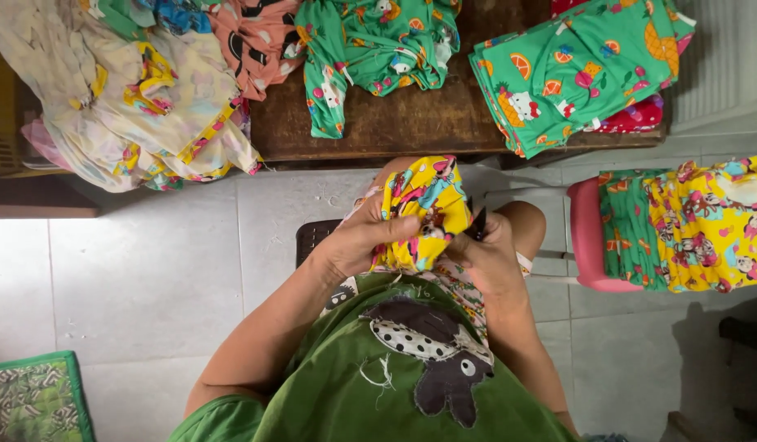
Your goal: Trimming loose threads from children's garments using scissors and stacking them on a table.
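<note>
I sit and hold a small yellow printed garment [423, 196] over my lap with both hands. My left hand [358, 241] grips its left side, fingers curled over the bunched cloth. My right hand [485, 250] pinches the cloth's right edge and also holds a small dark tool [479, 223], likely thread snips, poking up between its fingers. The two hands nearly touch at the middle of the garment.
A wooden table [411, 123] ahead carries a loose green printed garment [370, 49], a folded green stack [583, 69] and a pale cloth heap [141, 106]. A pink stool [587, 237] on my right bears folded yellow and green clothes [706, 225]. A green mat [35, 401] lies at lower left.
</note>
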